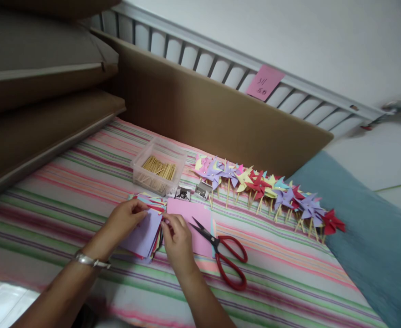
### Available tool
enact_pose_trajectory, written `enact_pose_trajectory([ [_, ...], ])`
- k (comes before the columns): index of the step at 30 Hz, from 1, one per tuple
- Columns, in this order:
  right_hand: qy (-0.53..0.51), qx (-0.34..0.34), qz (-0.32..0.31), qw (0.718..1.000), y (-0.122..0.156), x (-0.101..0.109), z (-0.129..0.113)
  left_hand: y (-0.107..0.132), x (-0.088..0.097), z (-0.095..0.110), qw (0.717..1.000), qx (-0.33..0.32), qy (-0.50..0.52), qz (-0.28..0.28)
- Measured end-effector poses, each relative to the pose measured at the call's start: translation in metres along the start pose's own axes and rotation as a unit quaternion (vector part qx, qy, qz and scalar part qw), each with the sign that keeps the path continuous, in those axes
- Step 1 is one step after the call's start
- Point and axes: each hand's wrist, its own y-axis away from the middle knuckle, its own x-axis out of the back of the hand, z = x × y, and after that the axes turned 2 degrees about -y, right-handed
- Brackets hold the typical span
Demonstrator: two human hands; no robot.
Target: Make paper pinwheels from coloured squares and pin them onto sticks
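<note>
On my head-cam feed, a clear plastic tub (pixel 166 148) sits beyond the hands, part-filled w/ thin wooden sticks (pixel 159 168); just R of it are 2 small boxes, the nearer an open box (pixel 184 187) w/ dark metallic bits, the other a grey box (pixel 202 187), contents too small for me to tell. The L hand (pixel 132 214) reaches in from lower L, palm down, fingers curled, thumb near the index at the top edge of a stack of coloured paper squares (pixel 140 234), lilac uppermost. The R hand (pixel 180 237) comes from below, fingers bent, thumb & index nearly closed at the stack's upper R corner. I can't tell if either grips a sheet. The stack lies on striped cloth (pixel 271 282), beside pink paper (pixel 193 214) w/ red-handled scissors (pixel 217 243) partly on it; paper pinwheels (pixel 258 184) lie in a row farther R.
</note>
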Motion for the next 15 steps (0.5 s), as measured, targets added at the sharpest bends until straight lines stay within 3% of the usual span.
enact_pose_trajectory([
  [10, -0.023, -0.003, -0.001, 1.000, 0.0010, 0.0012, -0.0034, 0.0004, 0.0013, 0.0020, 1.000, -0.004, 0.004, 0.001],
  [15, -0.014, -0.053, 0.012, 0.998, 0.0025, -0.0068, -0.0073, 0.0037, -0.0001, 0.0097, 0.999, -0.016, 0.027, -0.004],
])
